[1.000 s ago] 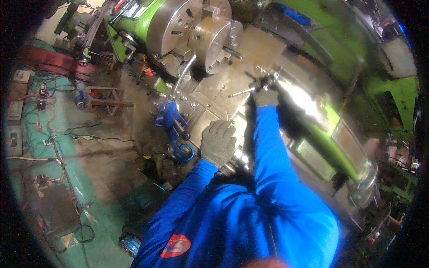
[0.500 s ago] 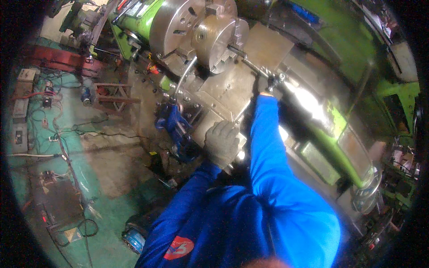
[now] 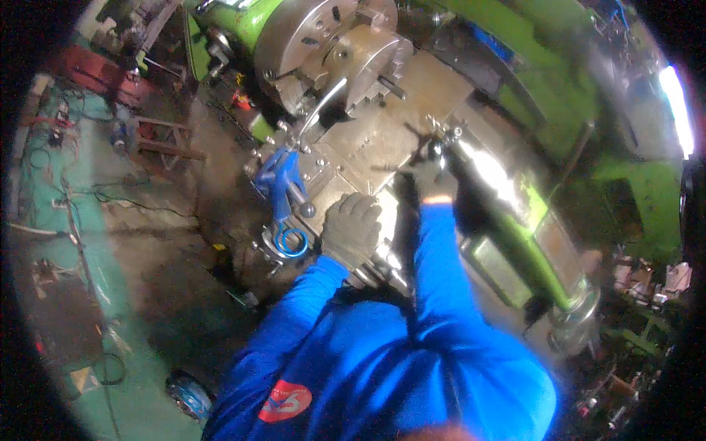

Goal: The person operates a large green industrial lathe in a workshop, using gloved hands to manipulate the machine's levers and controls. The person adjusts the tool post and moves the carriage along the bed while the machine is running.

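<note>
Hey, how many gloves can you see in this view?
2: one on the person's left hand, just right of the blue coil, and one on the right hand, left of a shiny metal surface. More could be hidden in the darker, blurred areas.

Hands [image 3: 351, 229] at the carriage [image 3: 364, 143] — workpiece [image 3: 360, 62] in chuck [image 3: 294, 45] ahead, tailstock [image 3: 540, 220] to the right.

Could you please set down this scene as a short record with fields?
Left hand: gloved, palm down over a bright metal plate; contact unclear
Right hand: gloved, at a dark spoked handle; exact grip unclear
Chuck: large, metal, with a round metal disc at its front
Left of the plate: blue tool, coiled blue hose
</note>
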Demonstrator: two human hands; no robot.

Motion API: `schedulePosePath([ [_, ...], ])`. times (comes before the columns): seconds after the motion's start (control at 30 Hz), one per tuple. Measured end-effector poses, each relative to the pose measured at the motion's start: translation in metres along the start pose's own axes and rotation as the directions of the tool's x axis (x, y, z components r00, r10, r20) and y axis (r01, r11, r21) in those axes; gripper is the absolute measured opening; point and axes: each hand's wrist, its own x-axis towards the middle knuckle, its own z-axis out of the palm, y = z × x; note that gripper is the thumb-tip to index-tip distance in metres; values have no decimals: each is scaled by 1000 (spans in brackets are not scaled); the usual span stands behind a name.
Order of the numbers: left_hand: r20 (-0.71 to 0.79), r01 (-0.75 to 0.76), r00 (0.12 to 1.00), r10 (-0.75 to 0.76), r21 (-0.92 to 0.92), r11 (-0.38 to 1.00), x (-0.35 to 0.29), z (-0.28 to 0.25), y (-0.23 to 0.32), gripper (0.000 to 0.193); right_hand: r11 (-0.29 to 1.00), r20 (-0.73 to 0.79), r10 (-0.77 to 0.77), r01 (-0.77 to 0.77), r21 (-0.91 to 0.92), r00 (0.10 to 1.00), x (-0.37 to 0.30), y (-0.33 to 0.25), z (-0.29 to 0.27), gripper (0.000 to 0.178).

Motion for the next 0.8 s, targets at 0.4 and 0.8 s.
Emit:
schedulePosePath([
  [0.4,-7,86,996,-87,-79,993,-13,16,-14,24,917,-24,-383,377,-130,923,-55,-207,-160,25],
  [0.8,51,62,997,-56,-127,990,-22,1,-23,35,421,480,-425,637,-646,768,4,-212,-166,22],
])
